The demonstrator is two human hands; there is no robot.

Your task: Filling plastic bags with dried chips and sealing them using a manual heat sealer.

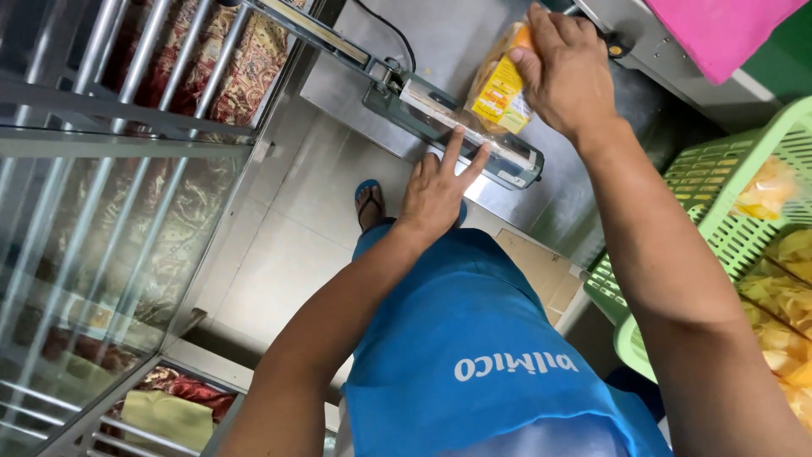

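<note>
A clear plastic bag of yellow chips (499,89) with a yellow label lies on the steel table, its open end in the jaw of a teal heat sealer (414,106). My right hand (568,68) rests on top of the bag and holds it in place. My left hand (436,190) has its fingers spread and presses on the near edge of the sealer's bar, just below the bag's end. The sealer's hinged arm is lifted at the far left.
A green plastic basket (719,182) at the right holds several more bags of yellow chips. A pink sheet (719,30) lies at the top right. A glass and metal-barred cabinet (110,169) fills the left. Below are a tiled floor and my sandalled foot (369,201).
</note>
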